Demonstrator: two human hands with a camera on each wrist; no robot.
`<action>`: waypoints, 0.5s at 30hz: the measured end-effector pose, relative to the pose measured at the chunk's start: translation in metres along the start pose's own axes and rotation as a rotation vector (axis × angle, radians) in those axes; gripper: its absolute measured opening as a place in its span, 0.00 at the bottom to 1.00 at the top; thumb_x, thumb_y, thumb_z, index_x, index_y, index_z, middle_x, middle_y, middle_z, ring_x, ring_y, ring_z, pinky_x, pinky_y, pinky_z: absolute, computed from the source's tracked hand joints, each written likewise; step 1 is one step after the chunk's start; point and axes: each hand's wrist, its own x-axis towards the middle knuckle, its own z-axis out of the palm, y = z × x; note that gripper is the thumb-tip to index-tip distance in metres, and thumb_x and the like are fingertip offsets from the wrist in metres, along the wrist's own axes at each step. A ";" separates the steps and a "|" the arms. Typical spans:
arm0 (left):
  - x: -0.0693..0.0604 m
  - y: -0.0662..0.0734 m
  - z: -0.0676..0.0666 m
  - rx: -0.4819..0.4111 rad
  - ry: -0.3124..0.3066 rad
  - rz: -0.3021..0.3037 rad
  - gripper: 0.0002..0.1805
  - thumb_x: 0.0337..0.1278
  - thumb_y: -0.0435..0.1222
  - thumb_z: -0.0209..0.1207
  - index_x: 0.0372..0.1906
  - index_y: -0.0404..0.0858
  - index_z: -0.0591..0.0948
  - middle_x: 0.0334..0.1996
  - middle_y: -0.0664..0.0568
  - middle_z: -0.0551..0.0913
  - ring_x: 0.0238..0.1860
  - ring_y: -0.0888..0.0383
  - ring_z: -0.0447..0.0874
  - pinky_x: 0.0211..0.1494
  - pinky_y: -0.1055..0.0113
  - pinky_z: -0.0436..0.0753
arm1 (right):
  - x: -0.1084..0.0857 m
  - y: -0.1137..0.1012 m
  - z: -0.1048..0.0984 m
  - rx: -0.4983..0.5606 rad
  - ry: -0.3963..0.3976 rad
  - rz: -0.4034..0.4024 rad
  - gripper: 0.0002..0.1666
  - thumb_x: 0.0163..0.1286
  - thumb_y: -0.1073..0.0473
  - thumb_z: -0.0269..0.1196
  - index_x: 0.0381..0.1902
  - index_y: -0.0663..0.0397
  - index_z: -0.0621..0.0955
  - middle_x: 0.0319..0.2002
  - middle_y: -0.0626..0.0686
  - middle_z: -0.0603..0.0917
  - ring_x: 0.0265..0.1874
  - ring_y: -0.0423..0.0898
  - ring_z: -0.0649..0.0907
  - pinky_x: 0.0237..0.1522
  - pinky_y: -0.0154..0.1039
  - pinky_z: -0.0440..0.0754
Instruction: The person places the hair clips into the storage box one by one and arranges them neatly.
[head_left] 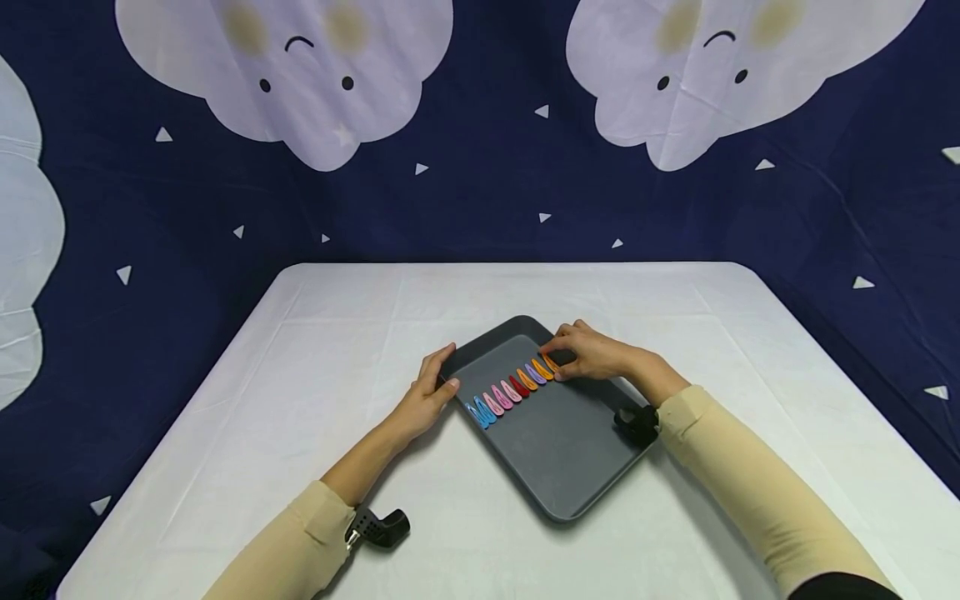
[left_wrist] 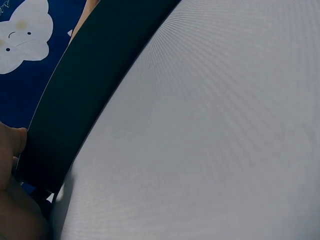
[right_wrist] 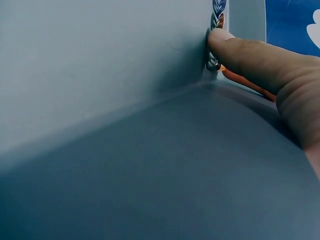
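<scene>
A dark grey baking tray lies turned at an angle on the white table. Across it runs a slanting row of snap hair clips, from blue through pink, red and purple to orange. My left hand grips the tray's left corner, thumb at the rim; in the left wrist view it is at the end of the tray's side wall. At the row's far right end, my right hand pinches an orange hair clip, partly covered by the fingers.
White cloth covers the table around the tray. A dark blue curtain with clouds and small triangles hangs behind it. Black wrist cameras sit at the left wrist and right wrist, the right one above the tray's edge.
</scene>
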 end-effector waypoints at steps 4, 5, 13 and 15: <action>-0.007 0.018 -0.002 -0.012 -0.017 -0.012 0.31 0.70 0.32 0.43 0.74 0.36 0.48 0.73 0.39 0.47 0.75 0.39 0.40 0.70 0.34 0.33 | 0.000 0.000 0.000 0.002 -0.005 0.002 0.29 0.60 0.51 0.67 0.60 0.45 0.76 0.52 0.53 0.75 0.47 0.48 0.67 0.48 0.46 0.71; -0.009 0.023 -0.003 -0.009 -0.022 -0.014 0.31 0.70 0.32 0.42 0.74 0.35 0.48 0.73 0.39 0.47 0.75 0.39 0.40 0.70 0.33 0.34 | 0.000 0.000 0.000 0.005 -0.007 0.001 0.30 0.60 0.51 0.67 0.60 0.45 0.76 0.52 0.53 0.75 0.47 0.48 0.67 0.48 0.46 0.71; -0.012 0.032 -0.003 0.001 -0.025 -0.013 0.31 0.70 0.32 0.42 0.74 0.34 0.48 0.72 0.38 0.48 0.75 0.39 0.41 0.70 0.33 0.34 | -0.002 0.003 0.000 0.028 0.010 -0.011 0.30 0.59 0.50 0.67 0.60 0.46 0.76 0.51 0.53 0.76 0.46 0.48 0.68 0.48 0.46 0.70; -0.012 0.032 -0.003 -0.004 -0.027 -0.013 0.31 0.70 0.32 0.42 0.74 0.34 0.48 0.72 0.38 0.48 0.75 0.39 0.41 0.70 0.34 0.34 | -0.003 0.004 -0.001 0.054 0.029 -0.005 0.31 0.59 0.49 0.67 0.61 0.46 0.76 0.51 0.53 0.76 0.46 0.49 0.68 0.47 0.46 0.70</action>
